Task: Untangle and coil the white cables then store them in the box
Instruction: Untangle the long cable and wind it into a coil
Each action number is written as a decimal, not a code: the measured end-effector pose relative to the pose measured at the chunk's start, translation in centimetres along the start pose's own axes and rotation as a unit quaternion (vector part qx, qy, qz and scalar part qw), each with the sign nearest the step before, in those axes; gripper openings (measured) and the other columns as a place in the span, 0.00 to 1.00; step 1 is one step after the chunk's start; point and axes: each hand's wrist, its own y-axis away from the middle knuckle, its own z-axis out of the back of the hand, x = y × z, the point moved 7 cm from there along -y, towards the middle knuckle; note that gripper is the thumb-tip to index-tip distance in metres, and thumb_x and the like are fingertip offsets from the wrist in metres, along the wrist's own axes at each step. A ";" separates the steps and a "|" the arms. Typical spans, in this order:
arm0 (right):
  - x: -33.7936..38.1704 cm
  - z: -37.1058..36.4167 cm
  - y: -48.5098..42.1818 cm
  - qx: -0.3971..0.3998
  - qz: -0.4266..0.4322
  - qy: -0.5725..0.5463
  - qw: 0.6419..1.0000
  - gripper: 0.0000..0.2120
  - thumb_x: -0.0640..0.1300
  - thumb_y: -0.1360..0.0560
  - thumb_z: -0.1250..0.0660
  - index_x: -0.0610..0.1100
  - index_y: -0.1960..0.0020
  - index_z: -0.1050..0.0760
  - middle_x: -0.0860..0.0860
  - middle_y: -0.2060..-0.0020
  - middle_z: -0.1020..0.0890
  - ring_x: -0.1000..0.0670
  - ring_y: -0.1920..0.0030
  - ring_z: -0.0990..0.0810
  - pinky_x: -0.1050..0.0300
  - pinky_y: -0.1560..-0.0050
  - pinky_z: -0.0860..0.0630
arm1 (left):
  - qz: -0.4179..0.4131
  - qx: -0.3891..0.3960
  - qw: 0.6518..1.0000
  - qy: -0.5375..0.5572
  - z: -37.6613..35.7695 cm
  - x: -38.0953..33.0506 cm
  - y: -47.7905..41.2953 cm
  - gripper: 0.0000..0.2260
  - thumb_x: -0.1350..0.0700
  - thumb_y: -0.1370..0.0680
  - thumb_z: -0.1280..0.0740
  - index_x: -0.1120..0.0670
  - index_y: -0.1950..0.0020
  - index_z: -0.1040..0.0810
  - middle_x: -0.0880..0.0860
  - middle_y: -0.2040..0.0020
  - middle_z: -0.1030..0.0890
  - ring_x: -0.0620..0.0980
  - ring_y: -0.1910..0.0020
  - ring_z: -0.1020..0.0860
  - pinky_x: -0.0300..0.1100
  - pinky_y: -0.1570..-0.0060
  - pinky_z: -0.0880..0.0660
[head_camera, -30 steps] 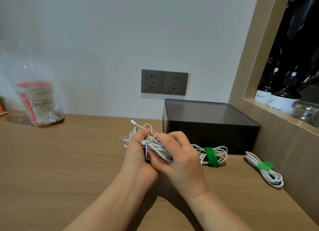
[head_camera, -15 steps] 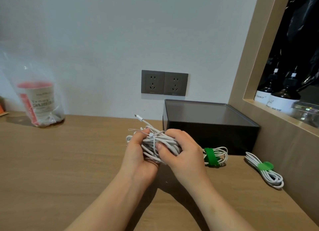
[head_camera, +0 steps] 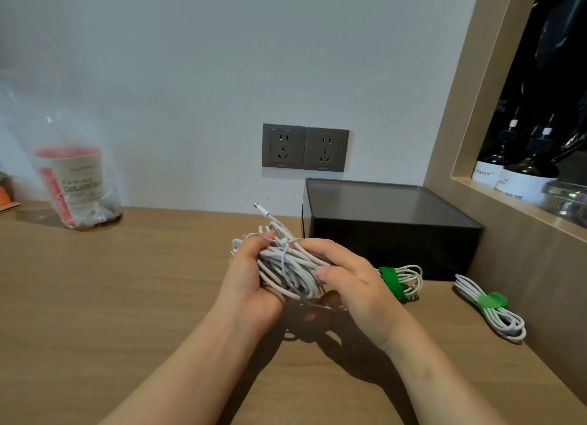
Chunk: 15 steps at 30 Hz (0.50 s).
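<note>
- The left grip [head_camera: 251, 281] is clenched around the left side of a tangled bundle of thin white cables [head_camera: 286, 264], with its thumb over the top of the strands.
- The right grip [head_camera: 355, 281] grasps the right side of the same bundle, its fingers curled round the loops.
- The bundle is held just above the light wooden tabletop [head_camera: 127, 281], near the front left corner of the black rectangular box [head_camera: 390, 246].
- One white plug end [head_camera: 258, 207] sticks up and away from the bundle toward the wall.
- A coiled white cable bound with a green strap [head_camera: 405, 281] lies on the tabletop just in front of the box, partly hidden by the right grip.
- A second strapped white coil [head_camera: 490, 311] lies further right, beside the wooden side panel.
- Two grey wall sockets [head_camera: 305, 148] sit above the box.
- A clear plastic bag holding a red-and-white cup [head_camera: 76, 186] stands at the far left.
</note>
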 end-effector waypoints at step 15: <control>-0.6 -0.3 0.0 0.016 -0.012 0.028 0.999 0.16 0.48 0.25 0.48 0.59 0.47 0.24 0.59 0.55 0.19 0.54 0.51 0.20 0.63 0.60 0.21 | -0.059 0.040 0.993 -0.094 -0.6 -1.5 0.0 0.27 0.61 0.36 0.30 0.51 0.37 0.27 0.56 0.62 0.18 0.51 0.67 0.19 0.47 0.66 0.19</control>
